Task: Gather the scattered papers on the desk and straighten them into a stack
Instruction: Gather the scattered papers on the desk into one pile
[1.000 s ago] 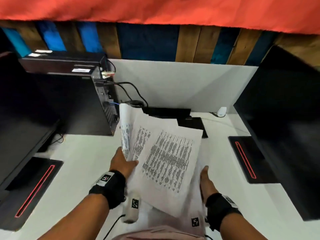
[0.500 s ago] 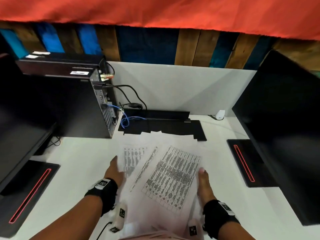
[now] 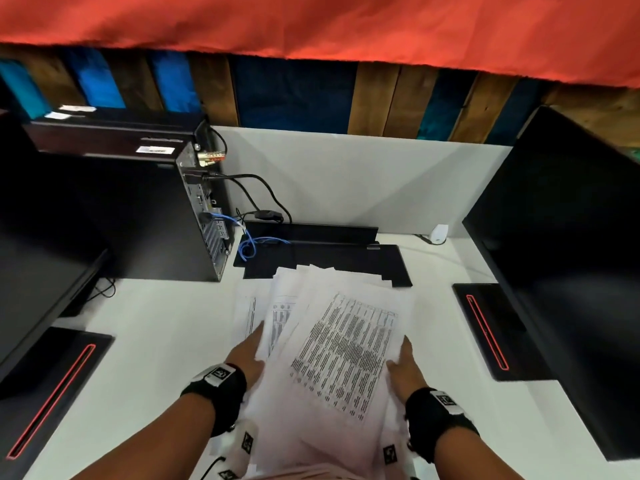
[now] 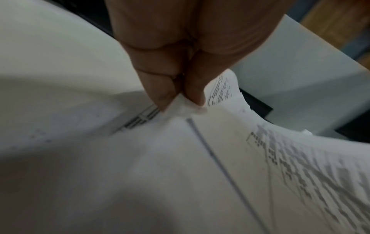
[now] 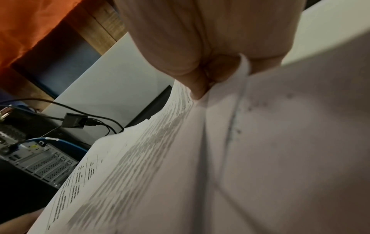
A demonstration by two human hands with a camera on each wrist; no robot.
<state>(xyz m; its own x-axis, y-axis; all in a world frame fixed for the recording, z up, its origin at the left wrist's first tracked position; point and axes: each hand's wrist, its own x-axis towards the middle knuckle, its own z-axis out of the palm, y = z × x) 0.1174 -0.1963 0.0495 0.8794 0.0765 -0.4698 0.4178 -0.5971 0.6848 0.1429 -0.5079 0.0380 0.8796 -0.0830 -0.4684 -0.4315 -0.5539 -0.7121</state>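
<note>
Left fingers: pinched on the left edge of the papers, thumb opposing; the grip looks meant to keep loose sheets from sliding.
Right fingers: closed on the right edge of the same bundle, thumb on top of the printed sheet.
Left hand: at the bundle's left side, flanking it.
Right hand: at the bundle's right side, opposite.
Papers: fanned and skewed, corners poking out at the far end, over the middle of the desk near its front edge; gathered, not yet squared.
Far end: sheets overlap a flat black panel.
Beside: computer tower at the back left corner.
</note>
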